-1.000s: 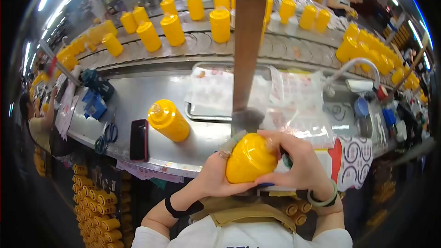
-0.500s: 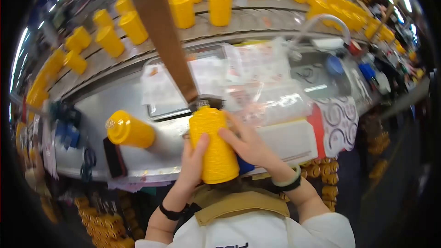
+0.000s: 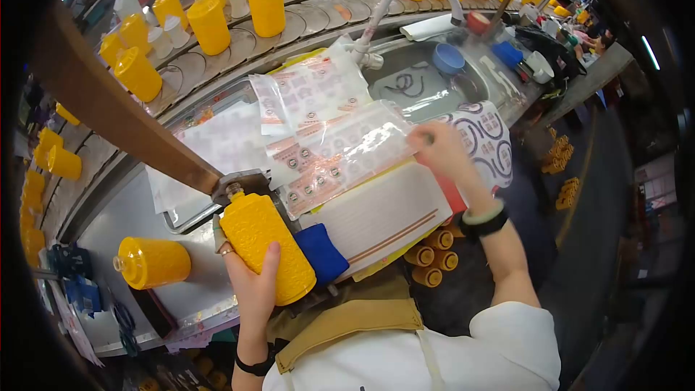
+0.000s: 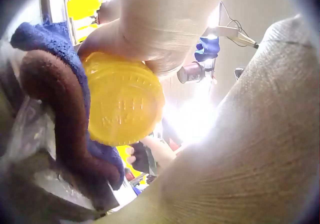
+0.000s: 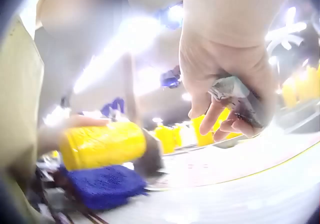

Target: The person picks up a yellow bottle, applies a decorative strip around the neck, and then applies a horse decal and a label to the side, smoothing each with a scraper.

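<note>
In the head view my left hand [image 3: 250,289] grips a yellow textured bottle [image 3: 268,246], its thumb along the near face. The bottle lies tilted, its clear neck right at a dark bracket [image 3: 242,182] on the wooden post. A blue cloth [image 3: 321,253] lies beside the bottle's base. My right hand [image 3: 449,156] is over the right end of the clear printed decal sheets [image 3: 347,152], fingers curled. In the right wrist view a crumpled grey-green piece [image 5: 232,91] is tucked in that hand's fingers. The left wrist view shows the bottle's round embossed base [image 4: 125,106].
Another yellow bottle [image 3: 156,261] stands on the metal table at left, beside a dark phone [image 3: 153,313]. The wooden post [image 3: 130,112] slants across the left side. Behind are a sink [image 3: 467,87] with a faucet [image 3: 387,11] and a conveyor [image 3: 311,25] carrying yellow bottles.
Both hands were turning the bottle at first; its neck then came to the bracket. My right hand has let go and moved right to the decal sheets. The view has swung right.
</note>
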Tool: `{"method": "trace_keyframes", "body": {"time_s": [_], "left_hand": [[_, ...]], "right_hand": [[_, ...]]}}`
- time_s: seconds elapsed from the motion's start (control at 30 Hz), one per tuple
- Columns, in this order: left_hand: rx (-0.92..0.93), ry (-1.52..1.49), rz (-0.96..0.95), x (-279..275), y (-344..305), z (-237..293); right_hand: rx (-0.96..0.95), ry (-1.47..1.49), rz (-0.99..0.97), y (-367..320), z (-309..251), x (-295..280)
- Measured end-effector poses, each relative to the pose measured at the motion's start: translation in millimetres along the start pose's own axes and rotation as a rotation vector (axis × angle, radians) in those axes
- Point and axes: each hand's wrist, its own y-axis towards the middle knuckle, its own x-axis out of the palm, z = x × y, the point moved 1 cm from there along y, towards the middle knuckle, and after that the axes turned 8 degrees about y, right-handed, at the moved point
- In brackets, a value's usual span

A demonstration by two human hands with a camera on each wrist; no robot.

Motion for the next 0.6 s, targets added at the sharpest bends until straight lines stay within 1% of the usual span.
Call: {"method": "trace_keyframes", "body": {"time_s": [0.1,0.13,0.17,0.23,0.3,0.4,0.43,0.5,0.57,0.6], "left_hand": [[-0.015,-0.009,-0.004,0,0,1],[-0.009,0.016,0.008,-1,-1,-1],[-0.003,0.041,0.018,-1,-1,-2],[-0.007,0.056,0.029,0,-2,-2],[-0.009,0.072,0.041,-1,-3,-3],[-0.03,0.074,0.032,-3,-2,-4],[-0.025,0.094,0.028,-3,-2,-4],[-0.021,0.117,0.02,-4,-3,-4],[-0.004,0.1,0.035,-3,-2,-3],[-0.006,0.1,0.033,-2,-2,-2]], "right_hand": [[0.139,-0.132,0.148,25,63,-64],[0.271,-0.113,0.12,25,70,-84],[0.284,-0.119,0.122,18,79,-96],[0.282,-0.299,0.074,2,96,-114],[0.294,-0.303,0.083,-21,108,-116],[0.454,-0.427,0.165,-46,107,-111],[0.458,-0.427,0.165,-54,106,-104],[0.373,-0.502,0.258,-69,104,-89],[0.353,-0.464,0.228,-79,113,-74],[0.323,-0.458,0.278,-82,116,-65]]}}
